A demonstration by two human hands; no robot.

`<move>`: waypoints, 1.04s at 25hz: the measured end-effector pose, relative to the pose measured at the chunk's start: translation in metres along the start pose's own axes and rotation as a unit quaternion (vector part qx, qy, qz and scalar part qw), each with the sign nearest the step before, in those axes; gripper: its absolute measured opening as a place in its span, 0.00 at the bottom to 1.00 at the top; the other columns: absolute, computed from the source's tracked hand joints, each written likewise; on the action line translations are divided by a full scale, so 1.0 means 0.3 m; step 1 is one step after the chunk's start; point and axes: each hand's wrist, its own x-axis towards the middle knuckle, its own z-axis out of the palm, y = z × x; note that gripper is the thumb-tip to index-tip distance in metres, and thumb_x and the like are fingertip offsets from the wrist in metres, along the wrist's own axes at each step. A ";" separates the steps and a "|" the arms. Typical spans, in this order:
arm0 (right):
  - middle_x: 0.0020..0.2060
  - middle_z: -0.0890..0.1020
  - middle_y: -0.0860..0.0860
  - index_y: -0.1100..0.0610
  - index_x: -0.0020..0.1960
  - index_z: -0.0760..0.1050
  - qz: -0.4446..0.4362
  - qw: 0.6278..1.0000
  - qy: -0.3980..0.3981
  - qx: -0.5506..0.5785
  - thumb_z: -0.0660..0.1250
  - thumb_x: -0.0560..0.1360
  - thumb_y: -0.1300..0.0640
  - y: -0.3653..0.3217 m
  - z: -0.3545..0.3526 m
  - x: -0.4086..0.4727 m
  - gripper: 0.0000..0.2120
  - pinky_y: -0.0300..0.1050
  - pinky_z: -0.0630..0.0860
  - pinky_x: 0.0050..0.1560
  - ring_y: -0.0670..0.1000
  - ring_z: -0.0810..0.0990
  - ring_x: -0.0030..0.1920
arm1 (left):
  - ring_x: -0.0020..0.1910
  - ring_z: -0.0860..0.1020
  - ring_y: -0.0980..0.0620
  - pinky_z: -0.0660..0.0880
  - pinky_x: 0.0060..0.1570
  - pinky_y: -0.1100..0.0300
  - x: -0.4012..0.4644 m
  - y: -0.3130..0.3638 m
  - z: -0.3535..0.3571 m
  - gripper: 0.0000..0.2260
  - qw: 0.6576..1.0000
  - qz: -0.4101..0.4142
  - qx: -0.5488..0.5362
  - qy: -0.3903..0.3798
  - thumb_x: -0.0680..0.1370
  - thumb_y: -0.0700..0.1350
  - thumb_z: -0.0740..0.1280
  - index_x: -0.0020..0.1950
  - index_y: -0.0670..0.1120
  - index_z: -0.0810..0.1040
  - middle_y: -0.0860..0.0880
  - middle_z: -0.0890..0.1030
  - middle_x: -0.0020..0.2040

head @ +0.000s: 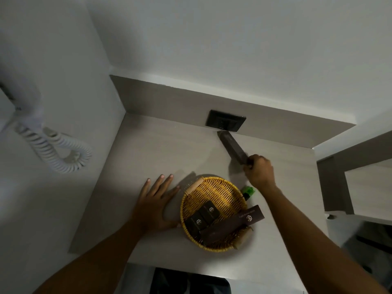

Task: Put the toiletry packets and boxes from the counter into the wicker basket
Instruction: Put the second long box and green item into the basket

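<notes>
Grey walls close round a pale desk (161, 145) set in a corner, with a dark socket plate (225, 123) on the low backsplash and a white coiled cord (57, 149) hanging on the left wall. Near the front of the desk sits a round wicker basket (220, 185). Inside it lie two small dark boxes (202, 217) side by side on the left, and a long dark box (233, 224) lies slantwise across the right half, its far end poking over the rim. A green-capped bottle (248, 190) stands just beyond the basket's right edge, partly hidden by the right wrist. The left hand (156, 205) rests flat on the desk with its fingers (164, 183) spread open, holding nothing; the thumb side touches the basket's left rim. The right hand (259, 171) is past the basket, its fingers (250, 161) curled shut around the near end of another long box (232, 146). That box juts away from the knuckles toward the socket, its far end close under the plate; whether it rests on the desk or is lifted cannot be told.
</notes>
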 end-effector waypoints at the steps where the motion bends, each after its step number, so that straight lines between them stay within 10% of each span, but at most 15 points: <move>1: 0.49 0.81 0.60 0.61 0.55 0.78 -0.035 0.999 0.027 -0.015 0.71 0.73 0.63 0.018 -0.045 0.000 0.11 0.48 0.75 0.47 0.57 0.77 0.46 | 0.83 0.52 0.42 0.54 0.77 0.33 -0.003 0.000 0.000 0.51 1.000 -0.001 -0.002 0.002 0.66 0.84 0.59 0.80 0.54 0.64 0.45 0.55 0.84; 5: 0.49 0.81 0.61 0.60 0.55 0.78 -0.158 0.979 0.115 -0.060 0.72 0.68 0.71 0.113 -0.235 -0.050 0.17 0.49 0.73 0.46 0.60 0.77 0.47 | 0.83 0.53 0.42 0.55 0.77 0.33 -0.009 0.004 -0.004 0.49 1.000 0.005 -0.004 0.014 0.67 0.83 0.59 0.79 0.53 0.67 0.45 0.56 0.83; 11: 0.51 0.82 0.54 0.56 0.56 0.78 -0.309 0.942 -0.010 -0.130 0.72 0.69 0.68 0.064 -0.191 -0.131 0.17 0.54 0.79 0.51 0.57 0.78 0.53 | 0.82 0.55 0.40 0.56 0.77 0.34 -0.006 0.006 -0.016 0.50 1.000 0.007 0.011 0.004 0.67 0.83 0.59 0.79 0.52 0.67 0.43 0.57 0.83; 26: 0.69 0.72 0.50 0.49 0.67 0.69 -0.407 0.896 -0.103 -0.143 0.64 0.76 0.61 -0.078 0.046 -0.087 0.21 0.51 0.64 0.63 0.52 0.64 0.71 | 0.82 0.55 0.39 0.56 0.76 0.33 -0.001 -0.001 -0.015 0.50 1.000 0.011 -0.001 0.003 0.67 0.82 0.59 0.81 0.53 0.63 0.43 0.56 0.83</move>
